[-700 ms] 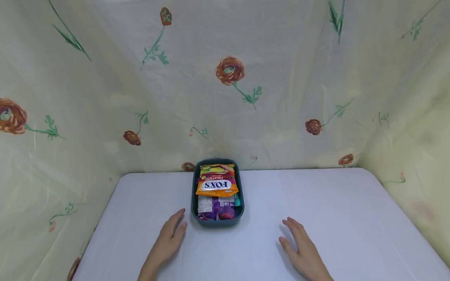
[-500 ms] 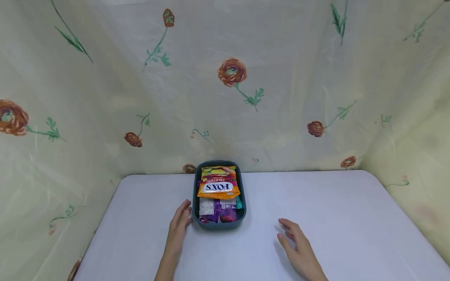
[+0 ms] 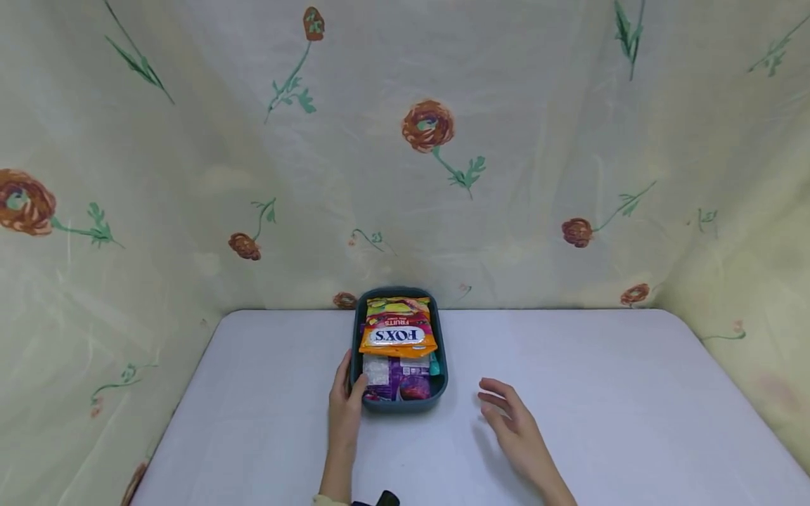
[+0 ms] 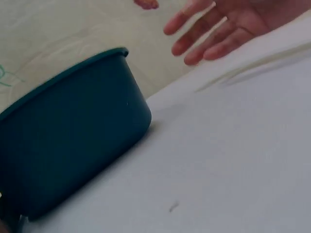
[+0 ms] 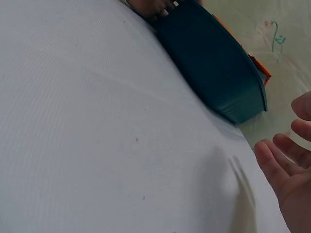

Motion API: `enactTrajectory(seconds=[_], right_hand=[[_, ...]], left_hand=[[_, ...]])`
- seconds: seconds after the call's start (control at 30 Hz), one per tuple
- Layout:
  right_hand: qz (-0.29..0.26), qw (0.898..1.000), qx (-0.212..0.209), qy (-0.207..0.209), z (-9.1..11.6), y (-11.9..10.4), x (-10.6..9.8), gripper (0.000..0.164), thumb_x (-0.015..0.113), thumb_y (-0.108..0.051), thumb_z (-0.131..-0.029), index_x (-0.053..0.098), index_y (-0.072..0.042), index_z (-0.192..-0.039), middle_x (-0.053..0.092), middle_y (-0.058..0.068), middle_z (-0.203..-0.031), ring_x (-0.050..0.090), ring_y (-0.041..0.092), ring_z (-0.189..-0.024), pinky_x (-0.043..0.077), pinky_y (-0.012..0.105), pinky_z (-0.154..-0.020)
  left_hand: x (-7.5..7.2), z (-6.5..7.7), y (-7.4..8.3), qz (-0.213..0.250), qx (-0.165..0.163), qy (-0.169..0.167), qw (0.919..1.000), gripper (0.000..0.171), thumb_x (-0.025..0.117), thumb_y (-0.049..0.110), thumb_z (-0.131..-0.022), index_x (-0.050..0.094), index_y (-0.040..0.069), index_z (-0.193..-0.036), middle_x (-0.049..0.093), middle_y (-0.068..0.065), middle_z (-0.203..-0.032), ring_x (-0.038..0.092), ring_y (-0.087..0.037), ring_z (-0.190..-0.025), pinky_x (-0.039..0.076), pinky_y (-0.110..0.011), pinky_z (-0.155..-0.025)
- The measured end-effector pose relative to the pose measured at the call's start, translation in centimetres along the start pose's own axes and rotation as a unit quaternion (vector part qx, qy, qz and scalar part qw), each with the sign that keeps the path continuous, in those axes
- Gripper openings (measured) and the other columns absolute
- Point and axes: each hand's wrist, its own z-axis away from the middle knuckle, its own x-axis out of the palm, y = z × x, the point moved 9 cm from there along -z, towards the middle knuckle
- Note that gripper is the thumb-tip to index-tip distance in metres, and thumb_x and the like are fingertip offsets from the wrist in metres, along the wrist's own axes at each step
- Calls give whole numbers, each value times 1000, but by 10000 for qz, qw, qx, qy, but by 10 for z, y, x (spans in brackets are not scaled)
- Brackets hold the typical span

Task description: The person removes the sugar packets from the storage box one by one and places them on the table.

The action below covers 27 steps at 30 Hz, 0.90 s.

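Note:
A dark teal plastic basket (image 3: pixel 405 406) stands on the white table against the back edge. In it lies an orange FOX'S candy bag (image 3: pixel 399 327) on top of a purple packet (image 3: pixel 399 379), with a bit of turquoise at the right. My left hand (image 3: pixel 344 400) grips the basket's left side near the front corner, thumb at the rim and fingers along the outer wall. My right hand (image 3: pixel 515 429) hovers to the right, apart from the basket, fingers loosely bent and holding nothing. The right wrist view shows the right hand's fingers (image 5: pixel 279 160) near the basket's far end.
White cloth covers the table (image 3: pixel 569 372). Behind it and along both sides hangs a pale flowered curtain (image 3: pixel 506 176), close to the basket's back. A dark object (image 3: pixel 387 499) shows at the bottom edge, by my left sleeve (image 3: pixel 325 500).
My left hand has moved right and forward from beside the basket onto its left side. The right hand has come left, nearer the basket. The basket stays in place.

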Motion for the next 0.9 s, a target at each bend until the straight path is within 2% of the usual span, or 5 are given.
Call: enactTrajectory(seconds=[0.13,0.3,0.57,0.83,0.9], right_hand=[[-201,9998,-24,-91,-5,-4,4,41,53,-18,-95,44,-8,-134,49,14,-137,55,27,-122,48,12,-91],[-457,9986,-206,-147,-11,-11,6,42,53,-15,-95,43,-3,-134,48,18,-137,52,32,-123,49,13,-90],[-1174,9918,-429,-276,-21,-33,15,43,54,-11,-95,43,-3,-135,46,22,-137,56,25,-120,52,18,-90],[-1718,9787,660,-915,-33,-46,37,49,54,-30,-95,37,-20,-140,43,14,-144,56,25,-122,51,27,-96],[-1822,9749,771,-1019,-34,-47,39,53,55,-29,-94,35,-18,-142,41,15,-145,57,25,-120,52,28,-96]], left_hand=[[1,1,1,-92,196,35,9998,54,51,21,-95,35,21,-146,32,-7,-154,30,-27,-142,29,-46,-115],[-2,0,1,-299,272,-59,9992,54,53,23,-94,37,21,-145,34,-8,-153,32,-27,-142,30,-44,-114],[-10,-2,5,-503,412,-113,9978,54,54,24,-94,38,16,-145,36,-11,-151,34,-28,-140,31,-43,-113],[-11,-1,1,-512,219,-120,9984,55,55,23,-93,38,17,-145,36,-11,-151,34,-28,-140,33,-41,-113],[-7,-2,1,-469,223,-154,9985,55,56,22,-93,39,17,-145,36,-12,-151,35,-28,-140,33,-41,-113]])
